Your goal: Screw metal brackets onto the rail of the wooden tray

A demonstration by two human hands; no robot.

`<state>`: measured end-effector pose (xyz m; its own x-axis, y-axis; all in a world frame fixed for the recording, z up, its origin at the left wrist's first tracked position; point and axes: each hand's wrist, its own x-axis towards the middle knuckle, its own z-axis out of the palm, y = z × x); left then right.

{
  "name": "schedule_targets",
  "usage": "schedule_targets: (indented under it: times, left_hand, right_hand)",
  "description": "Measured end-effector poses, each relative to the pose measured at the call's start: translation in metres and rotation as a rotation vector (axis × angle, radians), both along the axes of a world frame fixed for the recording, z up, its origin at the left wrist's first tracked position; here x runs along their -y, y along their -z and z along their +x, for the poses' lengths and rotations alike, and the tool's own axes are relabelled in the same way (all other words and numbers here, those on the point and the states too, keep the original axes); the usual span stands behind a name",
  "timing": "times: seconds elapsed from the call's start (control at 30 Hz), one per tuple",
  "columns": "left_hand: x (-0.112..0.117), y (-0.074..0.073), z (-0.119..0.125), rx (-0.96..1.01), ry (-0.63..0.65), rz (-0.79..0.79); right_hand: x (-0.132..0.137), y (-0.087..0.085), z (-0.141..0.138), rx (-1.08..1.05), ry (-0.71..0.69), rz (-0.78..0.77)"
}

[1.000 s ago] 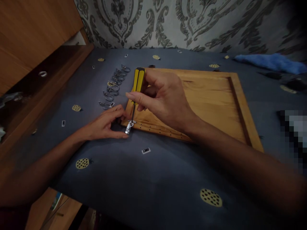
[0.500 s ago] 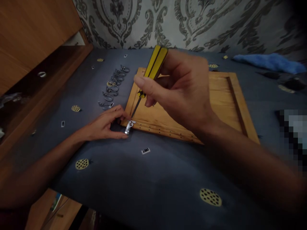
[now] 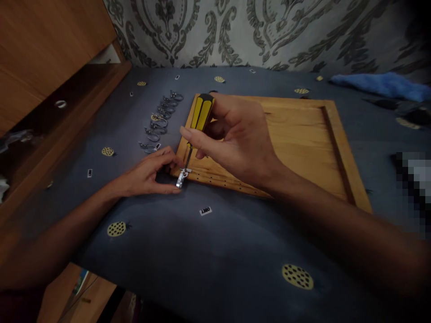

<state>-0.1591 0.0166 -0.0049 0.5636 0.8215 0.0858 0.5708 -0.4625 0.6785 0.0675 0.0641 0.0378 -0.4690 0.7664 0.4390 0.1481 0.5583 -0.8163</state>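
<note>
A yellow-and-black screwdriver [image 3: 201, 114] is gripped by the handle in my right hand [image 3: 239, 139]. Its shaft slants down, and the tip meets a small shiny metal bracket [image 3: 182, 177] at the near left corner of the wooden panel [image 3: 303, 143]. Around that corner, my left hand [image 3: 148, 172] is curled, with the thumb against the bracket's lower end and the index finger by its upper part. Small holes run along the panel's near edge. The other left fingers are partly hidden behind the hand.
Several dark curved metal pieces [image 3: 158, 123] lie in a row left of the panel. A blue cloth [image 3: 380, 85] rests at the back right. A wooden cabinet [image 3: 50, 54] borders the left side, and a patterned wall [image 3: 215, 36] stands behind the cloth-covered table [image 3: 235, 251].
My right hand has come down and left with the screwdriver, which is now more upright with its tip at the bracket. The left hand stays in place.
</note>
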Motion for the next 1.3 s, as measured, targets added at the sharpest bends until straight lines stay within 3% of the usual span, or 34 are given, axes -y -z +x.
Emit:
schedule_targets:
  times: [0.3, 0.77, 0.97, 1.3]
  left_hand:
    - [-0.001, -0.001, -0.001, -0.021, 0.015, 0.005]
    - [-0.001, 0.001, -0.001, -0.034, 0.009, 0.028]
    - [-0.001, 0.0, 0.0, -0.031, 0.004, 0.032]
    - [-0.001, -0.003, 0.001, -0.044, 0.002, 0.007]
  right_hand:
    - [-0.002, 0.004, -0.001, 0.007, -0.016, 0.003]
    - [-0.004, -0.016, 0.01, 0.197, -0.155, 0.08]
    - [-0.004, -0.022, 0.012, 0.276, -0.112, 0.113]
    - [-0.005, -0.017, 0.01, 0.253, -0.081, 0.11]
